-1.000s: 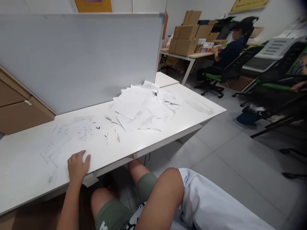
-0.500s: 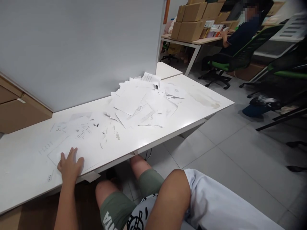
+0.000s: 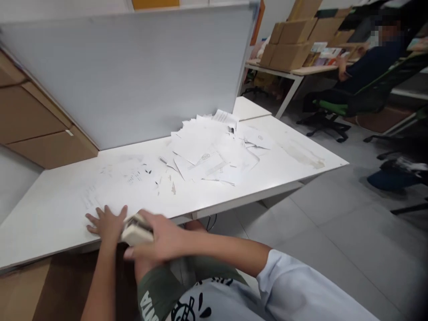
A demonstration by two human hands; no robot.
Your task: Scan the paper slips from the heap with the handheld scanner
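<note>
Our left hand (image 3: 107, 223) lies palm down at the near edge of the white table (image 3: 53, 214), its fingers splayed and gripping nothing. Our right forearm reaches across our lap, and the right hand (image 3: 162, 236), blurred, grasps a pale blocky object (image 3: 135, 234) between thumb and fingers. It sits just beside our left thumb; we cannot tell whether the 2 touch.

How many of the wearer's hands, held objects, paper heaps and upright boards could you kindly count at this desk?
Bare left hand and bare right hand: 2
Off-white blocky object, blurred, in right hand: 1
Heap of white paper sheets: 1
Grey-white rectangular board: 1
Total: 5
</note>
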